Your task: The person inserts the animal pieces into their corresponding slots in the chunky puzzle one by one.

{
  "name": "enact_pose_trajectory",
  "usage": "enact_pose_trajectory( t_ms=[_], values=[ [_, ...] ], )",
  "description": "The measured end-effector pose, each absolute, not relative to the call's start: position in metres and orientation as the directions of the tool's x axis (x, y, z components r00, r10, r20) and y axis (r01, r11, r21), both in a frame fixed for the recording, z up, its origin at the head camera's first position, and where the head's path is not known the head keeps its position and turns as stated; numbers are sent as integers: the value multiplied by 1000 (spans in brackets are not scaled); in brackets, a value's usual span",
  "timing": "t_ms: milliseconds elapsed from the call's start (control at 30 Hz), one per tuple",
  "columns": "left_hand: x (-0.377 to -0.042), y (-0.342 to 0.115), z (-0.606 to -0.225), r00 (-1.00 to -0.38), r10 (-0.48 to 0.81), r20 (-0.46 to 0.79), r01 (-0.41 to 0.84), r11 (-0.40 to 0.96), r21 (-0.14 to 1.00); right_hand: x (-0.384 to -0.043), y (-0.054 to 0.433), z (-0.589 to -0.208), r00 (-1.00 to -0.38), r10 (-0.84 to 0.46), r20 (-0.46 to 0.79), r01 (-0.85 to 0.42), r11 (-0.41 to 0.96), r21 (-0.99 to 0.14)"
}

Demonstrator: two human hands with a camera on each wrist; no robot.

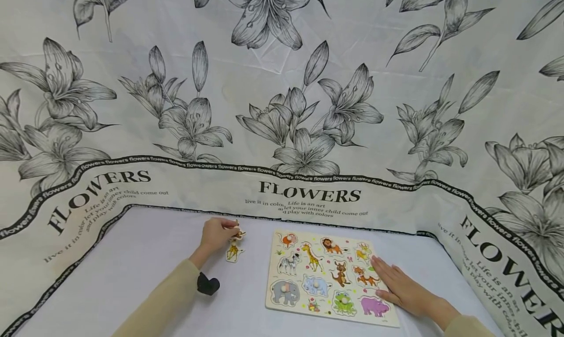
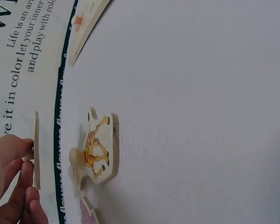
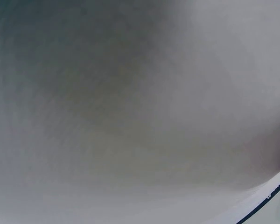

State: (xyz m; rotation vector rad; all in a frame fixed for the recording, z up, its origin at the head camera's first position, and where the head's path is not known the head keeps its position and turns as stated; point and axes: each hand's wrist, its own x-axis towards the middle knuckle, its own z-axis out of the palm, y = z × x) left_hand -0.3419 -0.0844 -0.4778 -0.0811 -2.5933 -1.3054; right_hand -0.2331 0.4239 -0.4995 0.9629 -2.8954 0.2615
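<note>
My left hand pinches a small wooden puzzle piece by its knob between thumb and fingers. That piece is edge-on in the left wrist view, so its picture is hidden there. Close by, a giraffe puzzle piece with a round wooden knob lies on the white cloth. The wooden animal puzzle board lies to the right, with elephant, frog, zebra, lion and other pictures. Straight fingers of my right hand rest on the board's right edge. The right wrist view is mostly a blurred pale surface.
Part of a purple piece shows at the bottom of the left wrist view, beside the giraffe piece. A black wrist camera sits at my left wrist. Behind the white tabletop hangs a flower-printed curtain.
</note>
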Motion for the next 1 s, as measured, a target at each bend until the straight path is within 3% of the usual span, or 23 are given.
enact_pose_trajectory(
  t_ms=[167,1000],
  values=[
    [-337,-72,-471,-978,-54,200,132,582,803,-234,424,-499,-800,-584,137,-600,786,-149],
    [-316,-3,-457,-961,68,269,263,537,802,-233,425,-502,-790,-586,180,-608,786,-111]
  ],
)
